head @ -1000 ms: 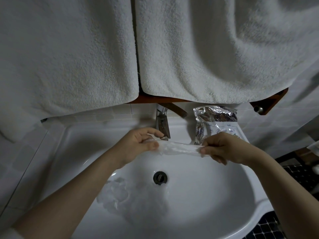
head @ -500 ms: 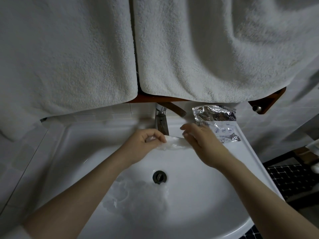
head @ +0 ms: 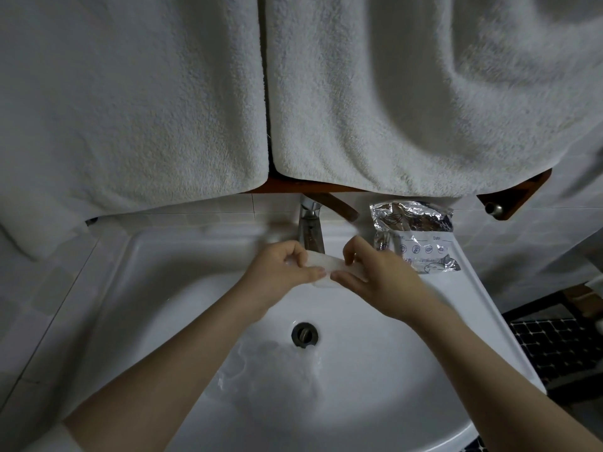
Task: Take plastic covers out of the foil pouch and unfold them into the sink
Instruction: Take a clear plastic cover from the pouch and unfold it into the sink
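Hands [head: 326, 272] hiding folded plastic cover [head: 321, 262]

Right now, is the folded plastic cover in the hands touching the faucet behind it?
Cannot tell. In the head view the folded plastic cover, pinched by the left hand and right hand, overlaps the faucet spout; one view gives no depth.

The scene is dim and bluish-grey. Soft light falls brightest on the sink [head: 408, 380] bowl, fading to shadow at the left rim. The pouch [head: 411, 220] foil shows small glints. Wide-angle distortion bows the towels [head: 391, 93] and edges outward. Corners look slightly soft; the centre is fairly sharp.
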`<action>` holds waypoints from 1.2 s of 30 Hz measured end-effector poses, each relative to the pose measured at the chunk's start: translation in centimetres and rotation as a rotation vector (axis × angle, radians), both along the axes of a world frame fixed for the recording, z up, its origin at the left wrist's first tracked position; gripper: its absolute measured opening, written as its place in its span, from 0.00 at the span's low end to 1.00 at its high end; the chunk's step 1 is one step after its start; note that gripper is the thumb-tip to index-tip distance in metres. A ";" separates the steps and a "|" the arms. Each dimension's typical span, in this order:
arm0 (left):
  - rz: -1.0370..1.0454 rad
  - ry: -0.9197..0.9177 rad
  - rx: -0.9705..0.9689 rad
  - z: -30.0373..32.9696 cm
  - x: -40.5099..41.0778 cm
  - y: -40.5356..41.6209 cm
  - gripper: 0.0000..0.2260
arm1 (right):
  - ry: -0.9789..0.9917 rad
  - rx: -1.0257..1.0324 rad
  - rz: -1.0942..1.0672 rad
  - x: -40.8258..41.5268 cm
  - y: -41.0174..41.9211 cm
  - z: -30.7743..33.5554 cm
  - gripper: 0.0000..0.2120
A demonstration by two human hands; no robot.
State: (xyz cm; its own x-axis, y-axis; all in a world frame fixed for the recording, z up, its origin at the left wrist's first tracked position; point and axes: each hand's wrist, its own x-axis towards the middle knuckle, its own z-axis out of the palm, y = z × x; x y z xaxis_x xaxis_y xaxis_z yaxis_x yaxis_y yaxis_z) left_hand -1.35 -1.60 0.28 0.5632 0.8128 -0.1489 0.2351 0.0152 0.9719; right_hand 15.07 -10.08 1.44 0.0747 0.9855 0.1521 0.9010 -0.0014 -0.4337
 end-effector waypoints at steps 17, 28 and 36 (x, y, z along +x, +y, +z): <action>-0.032 0.061 0.230 0.6 0.2 -0.2 0.03 | -0.276 -0.059 -0.072 -0.2 -0.2 1.1 0.11; 0.209 -0.157 -0.091 1.8 0.2 0.6 0.17 | 0.663 -0.283 0.024 -0.1 -0.4 0.5 0.08; 0.330 -0.220 0.032 2.5 -0.1 1.5 0.12 | 0.872 -0.332 0.085 0.2 -1.1 0.8 0.10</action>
